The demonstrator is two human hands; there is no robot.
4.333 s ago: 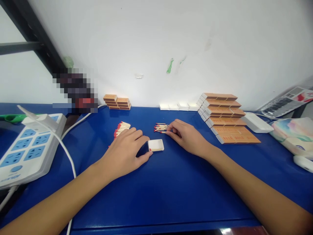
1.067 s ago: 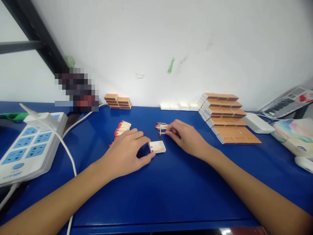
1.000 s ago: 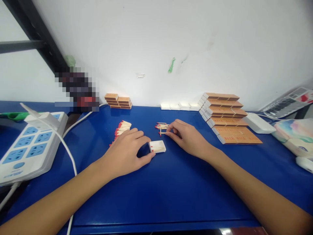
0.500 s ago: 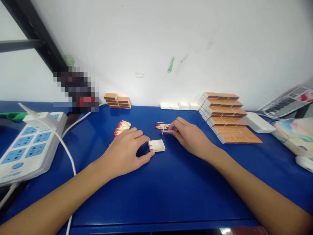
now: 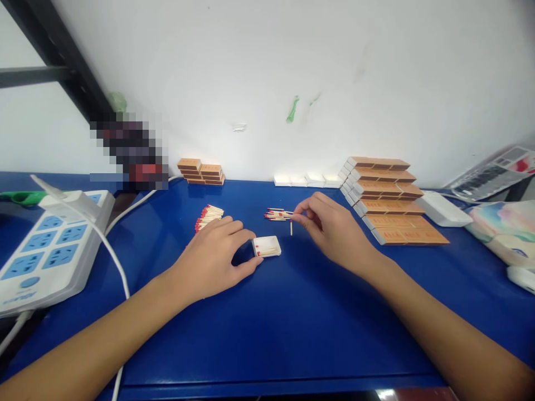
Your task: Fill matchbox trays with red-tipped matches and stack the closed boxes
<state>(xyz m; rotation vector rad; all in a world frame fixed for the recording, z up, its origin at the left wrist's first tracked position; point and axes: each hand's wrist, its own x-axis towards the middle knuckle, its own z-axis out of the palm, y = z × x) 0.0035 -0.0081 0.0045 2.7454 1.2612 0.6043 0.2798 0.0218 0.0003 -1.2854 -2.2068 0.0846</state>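
My left hand (image 5: 217, 259) curls around the left end of a small white matchbox tray (image 5: 272, 245), thumb and forefinger at its edges. A few red-headed matches (image 5: 267, 252) lie inside it. My right hand (image 5: 328, 225) is closed in a pinch over a small pile of matches (image 5: 276, 214) beyond the tray. At its fingertips is a match (image 5: 291, 228), red head up and stick pointing down toward me. A larger fanned heap of matches (image 5: 210, 216) lies behind my left hand, which partly hides it.
Brown matchboxes form a stepped stack (image 5: 388, 203) at right and a smaller stack (image 5: 201, 171) at back left. White trays (image 5: 307, 181) line the wall. A power strip (image 5: 54, 250) with a white cable (image 5: 112, 256) stands at left; a tissue pack (image 5: 501, 228) lies at right.
My right hand has shifted slightly right and back. The match at its fingertips has swung from crosswise over another match to hanging, head up. My left hand and the tray stay nearly still.
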